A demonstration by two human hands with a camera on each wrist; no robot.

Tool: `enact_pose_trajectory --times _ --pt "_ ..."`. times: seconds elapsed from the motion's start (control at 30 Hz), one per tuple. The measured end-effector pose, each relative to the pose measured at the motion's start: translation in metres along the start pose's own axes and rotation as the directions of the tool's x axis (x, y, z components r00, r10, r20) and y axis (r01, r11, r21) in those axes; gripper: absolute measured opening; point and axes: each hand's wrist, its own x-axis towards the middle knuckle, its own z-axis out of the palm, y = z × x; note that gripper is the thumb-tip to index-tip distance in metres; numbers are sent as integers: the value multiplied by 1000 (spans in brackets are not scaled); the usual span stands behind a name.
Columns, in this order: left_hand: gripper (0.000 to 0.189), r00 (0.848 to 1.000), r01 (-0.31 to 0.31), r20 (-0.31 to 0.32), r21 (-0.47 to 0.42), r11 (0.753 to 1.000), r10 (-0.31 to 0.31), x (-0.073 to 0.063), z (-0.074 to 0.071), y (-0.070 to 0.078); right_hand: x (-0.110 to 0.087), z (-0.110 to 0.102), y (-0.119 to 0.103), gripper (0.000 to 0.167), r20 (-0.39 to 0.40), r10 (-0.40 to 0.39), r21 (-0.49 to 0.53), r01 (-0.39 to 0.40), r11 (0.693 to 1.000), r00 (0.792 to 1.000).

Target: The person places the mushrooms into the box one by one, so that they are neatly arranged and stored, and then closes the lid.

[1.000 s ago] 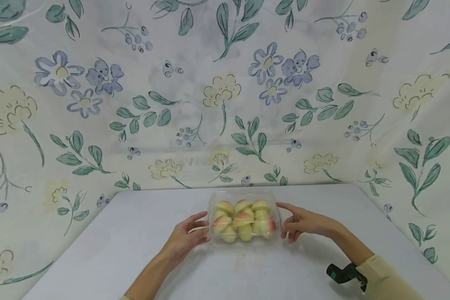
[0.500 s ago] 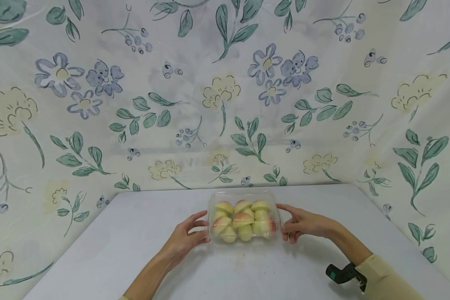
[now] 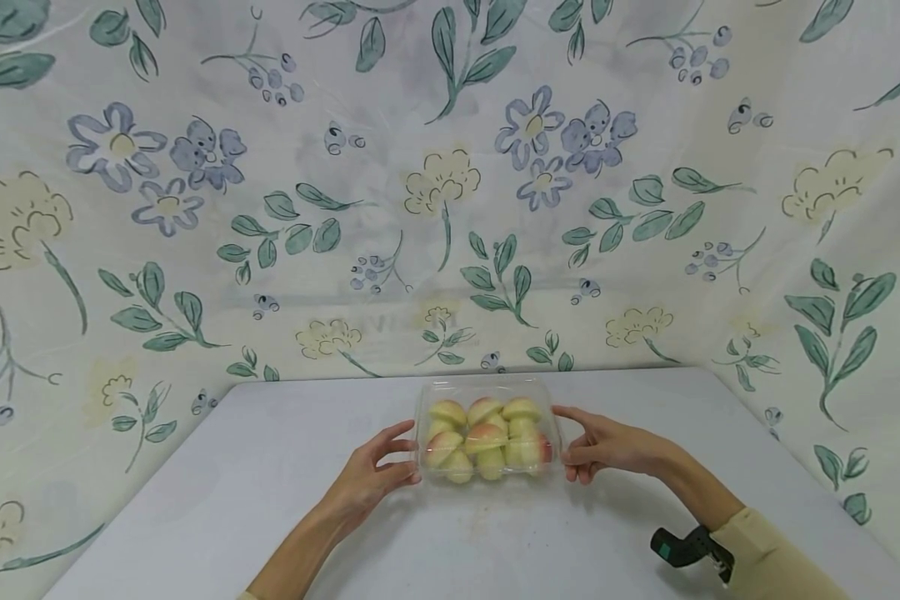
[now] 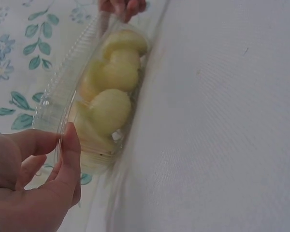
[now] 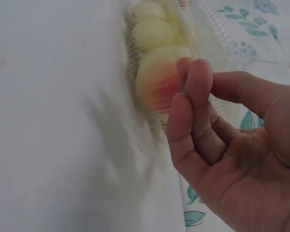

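Observation:
A clear plastic box (image 3: pixel 490 481) stands on the white table, filled with several pale yellow, mushroom-shaped pieces (image 3: pixel 487 437), some blushed red. From the left, my left hand (image 3: pixel 363 475) pinches the box's rim; the left wrist view shows thumb and fingertips meeting at the edge of the plastic. At the opposite end my right hand (image 3: pixel 607 446) pinches the rim, its index finger stretched along the side in the head view. The right wrist view shows its fingertips (image 5: pixel 200 72) at the rim, in front of a red-blushed piece (image 5: pixel 162 82).
The white table (image 3: pixel 270 433) ends at the back against a cloth (image 3: pixel 390 275) printed with flowers and leaves, which also hangs at both sides. A black device (image 3: pixel 682 546) is strapped at the right wrist, beside the pale yellow sleeve (image 3: pixel 765 554).

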Motion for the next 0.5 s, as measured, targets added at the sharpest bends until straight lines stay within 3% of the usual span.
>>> enact_pose_trajectory --times 0.5 --pt "70 998 47 -50 -32 998 -49 1 5 -2 -1 -1 8 82 5 25 10 -25 1000 1000"
